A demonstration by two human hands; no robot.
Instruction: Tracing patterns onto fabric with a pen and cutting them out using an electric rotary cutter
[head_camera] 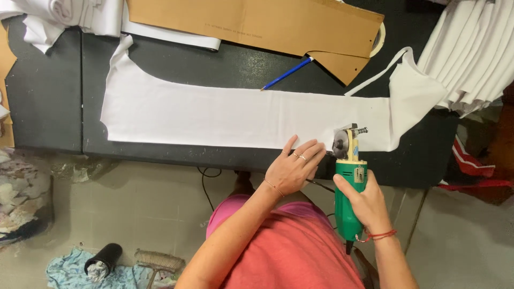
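A long piece of white fabric [225, 115] lies flat across the dark table [48, 91]. My left hand [293, 166] presses its fingers on the fabric's near edge, just left of the cutter. My right hand [364, 200] grips the green handle of an electric rotary fabric cutter [349, 171]. The cutter's round blade and yellow guard sit at the fabric's near edge, towards its right end.
A brown cardboard pattern [257, 21] and a blue pen [286, 74] lie at the table's far side. Stacked white fabric [471, 53] hangs at the right, more at the top left. On the floor are cloth scraps [69, 270], a black cylinder [103, 259] and a broom head [159, 261].
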